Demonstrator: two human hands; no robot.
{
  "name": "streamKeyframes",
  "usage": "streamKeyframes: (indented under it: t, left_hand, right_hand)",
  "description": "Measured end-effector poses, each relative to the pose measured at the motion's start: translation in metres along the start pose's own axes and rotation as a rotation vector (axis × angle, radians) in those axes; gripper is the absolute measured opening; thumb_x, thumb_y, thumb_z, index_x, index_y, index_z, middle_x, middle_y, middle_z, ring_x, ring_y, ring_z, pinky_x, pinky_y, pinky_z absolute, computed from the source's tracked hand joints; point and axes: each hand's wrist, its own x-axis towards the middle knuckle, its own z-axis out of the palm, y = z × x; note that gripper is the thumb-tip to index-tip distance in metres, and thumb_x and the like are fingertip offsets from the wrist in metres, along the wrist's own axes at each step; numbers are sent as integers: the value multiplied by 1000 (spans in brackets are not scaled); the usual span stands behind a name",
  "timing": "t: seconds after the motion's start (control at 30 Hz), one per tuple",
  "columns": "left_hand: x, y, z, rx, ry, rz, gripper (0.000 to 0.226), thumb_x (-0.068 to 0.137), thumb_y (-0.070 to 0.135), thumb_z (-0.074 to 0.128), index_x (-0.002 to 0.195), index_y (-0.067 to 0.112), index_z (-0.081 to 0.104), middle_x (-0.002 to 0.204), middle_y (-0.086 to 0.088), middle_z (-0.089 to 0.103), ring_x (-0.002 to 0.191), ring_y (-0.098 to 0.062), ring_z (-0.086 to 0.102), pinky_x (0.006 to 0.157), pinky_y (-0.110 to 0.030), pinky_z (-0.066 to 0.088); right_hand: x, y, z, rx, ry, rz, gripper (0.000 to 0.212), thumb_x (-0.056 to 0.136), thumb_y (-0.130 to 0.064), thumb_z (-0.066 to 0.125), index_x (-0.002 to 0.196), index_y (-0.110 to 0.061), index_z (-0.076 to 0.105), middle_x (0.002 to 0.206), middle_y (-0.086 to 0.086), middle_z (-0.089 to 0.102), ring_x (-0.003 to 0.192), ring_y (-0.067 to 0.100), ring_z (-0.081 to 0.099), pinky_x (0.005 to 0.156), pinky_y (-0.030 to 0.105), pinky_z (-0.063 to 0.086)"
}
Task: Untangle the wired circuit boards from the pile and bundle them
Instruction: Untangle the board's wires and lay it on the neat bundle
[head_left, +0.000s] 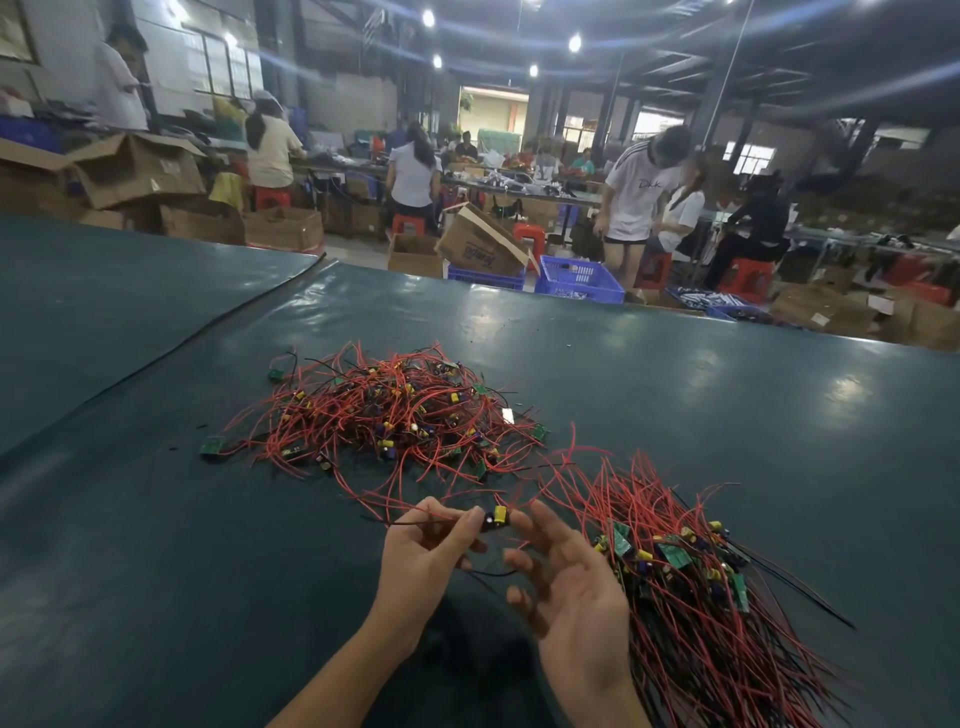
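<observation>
Left hand (431, 551) pinches one board (496, 518); right hand (566, 582) spread. I'd ease it from the pile (384, 415) slowly, no yanking, toward the bundle (691, 571) at the table's (727, 395) near edge.

The bundle of wired boards (701, 597) runs off the picture's bottom at the surface's near edge; the grip of the left hand (421, 561) hides part of its circuit board (496, 517)

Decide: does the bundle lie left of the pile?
No, the bundle lies to the right of the pile.
</observation>
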Motion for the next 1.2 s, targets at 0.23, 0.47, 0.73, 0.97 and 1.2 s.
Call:
streamKeyframes:
  t: [0.23, 0.47, 0.73, 0.97, 1.2]
  left_hand:
    - [0, -2, -3, 45, -75, 29, 15, 67, 33, 80, 67, 21, 70, 67, -2, 68, 60, -15, 65, 56, -22, 52]
    - [0, -3, -5, 85, -164, 65, 22, 70, 32, 86, 66, 19, 69, 66, -1, 65, 58, -13, 58, 57, -25, 49]
    - [-2, -2, -3, 83, -274, 79, 18, 71, 10, 76, 75, 0, 61, 68, -1, 64, 61, -12, 58, 60, -23, 48]
    - [-3, -2, -1, 153, -326, -16, 36, 74, 44, 71, 89, 12, 68, 62, 1, 62, 57, -14, 56, 56, -24, 48]
    - [-5, -5, 3, 302, -420, -17, 32, 80, 54, 66, 63, 26, 68, 60, 5, 63, 58, -9, 59, 60, -22, 46]
  right_hand:
    - [11, 16, 4, -247, 282, -75, 12, 84, -14, 72, 94, -8, 77, 64, 4, 64, 47, 7, 50, 42, 22, 42]
    - [10, 20, 3, -418, 300, -124, 28, 85, -37, 70, 67, -17, 78, 55, 0, 56, 44, 5, 45, 44, 21, 41]
    - [11, 21, 2, -442, 353, -156, 39, 78, -39, 75, 64, -3, 73, 57, 9, 51, 43, 11, 42, 42, 25, 37]
    - [7, 21, 2, -496, 276, -254, 35, 69, -51, 69, 65, -18, 78, 53, 0, 56, 50, 7, 48, 53, 26, 42]
    - [7, 21, 2, -470, 261, -293, 29, 72, -41, 69, 63, -16, 78, 62, 13, 69, 61, 19, 66, 62, 30, 58]
